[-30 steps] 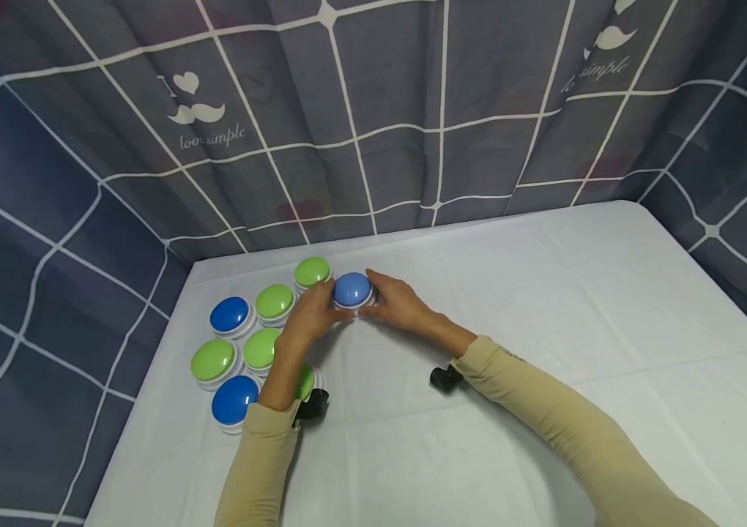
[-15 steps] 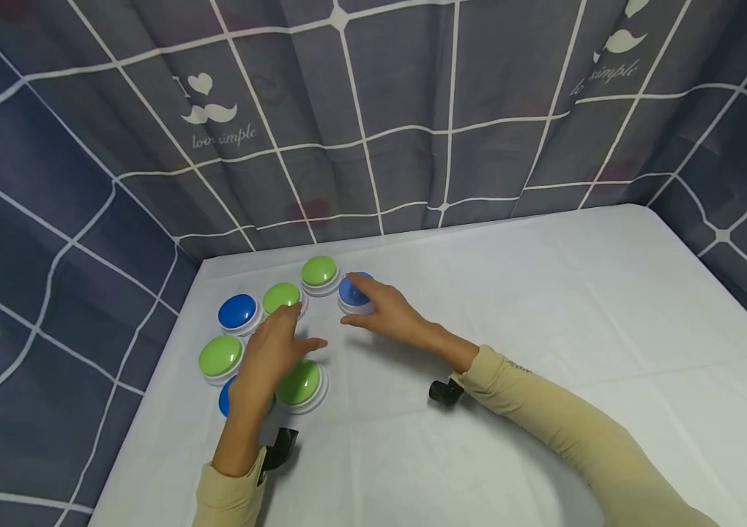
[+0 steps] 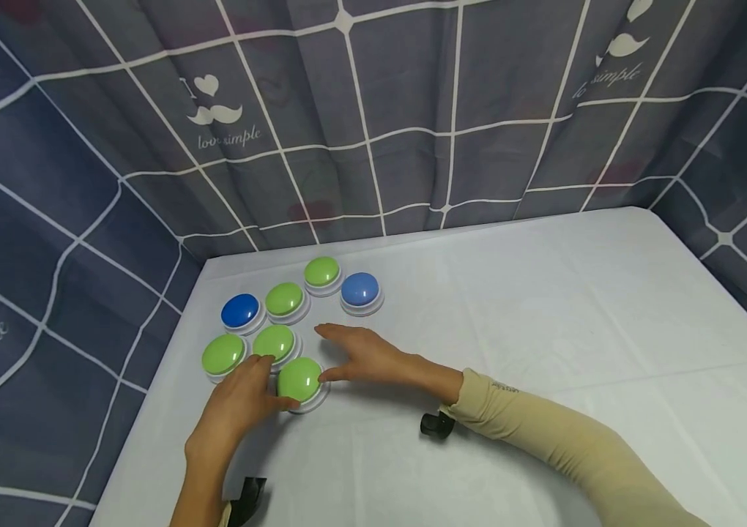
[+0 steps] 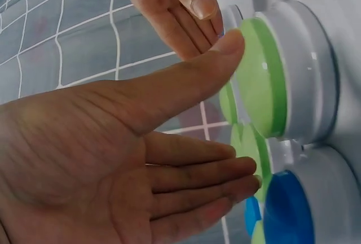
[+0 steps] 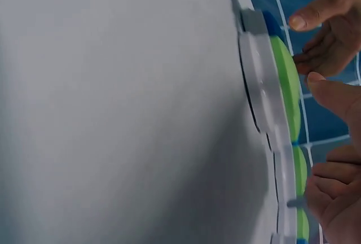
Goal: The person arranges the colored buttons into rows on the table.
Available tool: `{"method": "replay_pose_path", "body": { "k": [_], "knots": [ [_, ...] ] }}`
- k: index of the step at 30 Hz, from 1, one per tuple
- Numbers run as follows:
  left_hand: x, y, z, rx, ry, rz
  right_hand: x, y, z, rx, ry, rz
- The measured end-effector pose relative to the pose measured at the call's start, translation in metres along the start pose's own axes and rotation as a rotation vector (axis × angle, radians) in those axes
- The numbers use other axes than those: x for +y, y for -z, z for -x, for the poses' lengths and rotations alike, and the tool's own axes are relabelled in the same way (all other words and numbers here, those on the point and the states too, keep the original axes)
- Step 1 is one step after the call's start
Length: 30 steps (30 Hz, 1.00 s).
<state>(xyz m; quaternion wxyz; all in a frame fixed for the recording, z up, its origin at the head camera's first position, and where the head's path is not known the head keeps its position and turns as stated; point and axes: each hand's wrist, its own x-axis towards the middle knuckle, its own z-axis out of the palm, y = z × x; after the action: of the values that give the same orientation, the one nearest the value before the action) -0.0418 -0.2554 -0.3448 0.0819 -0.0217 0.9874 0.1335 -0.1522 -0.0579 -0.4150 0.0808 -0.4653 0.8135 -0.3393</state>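
My left hand (image 3: pixel 233 407) hovers at the front of a group of round push buttons, fingers extended and thumb beside the front green button (image 3: pixel 299 379). From the right, my right hand (image 3: pixel 373 356) reaches toward that same button, its thumb at the button's edge and its fingers spread. Another green button (image 3: pixel 273 342) sits just behind, by my left fingertips. A blue button (image 4: pixel 289 210) shows below the left hand in the left wrist view; in the head view the hand covers it. Neither hand grips anything.
At the back stand a lighter blue button (image 3: pixel 359 288) and two green buttons, one being the rear green button (image 3: pixel 322 271). A dark blue button (image 3: pixel 239 311) and a green button (image 3: pixel 223 354) are on the left. A grid-patterned curtain (image 3: pixel 406 168) borders the white table (image 3: pixel 512 307).
Both hands have left the lighter blue button, which now stands on the table. The left hand came forward and left first; the right hand followed to the front green button.
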Motion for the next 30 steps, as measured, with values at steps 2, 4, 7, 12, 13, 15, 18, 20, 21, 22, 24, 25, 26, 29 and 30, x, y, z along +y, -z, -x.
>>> {"method": "replay_pose_path", "body": {
  "k": [2, 4, 7, 12, 13, 15, 18, 20, 21, 22, 24, 25, 26, 29, 30],
  "knots": [
    [-0.003, -0.003, 0.001, 0.001, -0.025, -0.005, -0.004, -0.005, 0.001, -0.023, -0.001, 0.003],
    [-0.005, -0.006, 0.001, 0.009, -0.052, -0.009, -0.008, -0.008, 0.002, -0.042, -0.004, 0.001],
    [-0.009, -0.012, 0.001, 0.043, -0.096, -0.014, -0.011, -0.014, 0.002, -0.056, -0.009, 0.002],
    [-0.013, -0.016, 0.0, 0.044, -0.133, 0.004, -0.012, -0.02, 0.0, -0.067, -0.032, 0.037],
    [-0.013, -0.017, -0.001, 0.032, -0.135, 0.015, -0.012, -0.021, -0.001, -0.07, -0.038, 0.04],
    [-0.014, -0.018, -0.001, 0.002, -0.126, 0.042, -0.012, -0.022, -0.001, -0.073, -0.042, 0.046],
    [-0.014, -0.019, -0.002, -0.028, -0.11, 0.063, -0.011, -0.023, -0.002, -0.082, -0.037, 0.041],
    [-0.014, -0.02, -0.003, -0.034, -0.102, 0.068, -0.01, -0.023, -0.002, -0.088, -0.026, 0.045],
    [-0.014, -0.02, -0.003, -0.033, -0.101, 0.067, -0.009, -0.024, -0.002, -0.09, -0.019, 0.046],
    [-0.014, -0.021, -0.003, -0.031, -0.099, 0.065, -0.009, -0.024, -0.002, -0.091, -0.014, 0.043],
    [-0.015, -0.023, -0.004, -0.022, -0.097, 0.064, -0.008, -0.025, -0.002, -0.091, -0.004, 0.041],
    [-0.015, -0.023, -0.004, -0.018, -0.097, 0.064, -0.008, -0.025, -0.002, -0.092, -0.001, 0.036],
    [-0.016, -0.024, -0.004, -0.013, -0.095, 0.063, -0.007, -0.026, -0.002, -0.09, 0.008, 0.034],
    [-0.019, -0.027, -0.005, 0.007, -0.102, 0.062, -0.005, -0.027, -0.003, -0.084, 0.041, 0.021],
    [-0.02, -0.027, -0.005, 0.012, -0.107, 0.065, -0.005, -0.027, -0.003, -0.082, 0.052, 0.018]
  ]
}}
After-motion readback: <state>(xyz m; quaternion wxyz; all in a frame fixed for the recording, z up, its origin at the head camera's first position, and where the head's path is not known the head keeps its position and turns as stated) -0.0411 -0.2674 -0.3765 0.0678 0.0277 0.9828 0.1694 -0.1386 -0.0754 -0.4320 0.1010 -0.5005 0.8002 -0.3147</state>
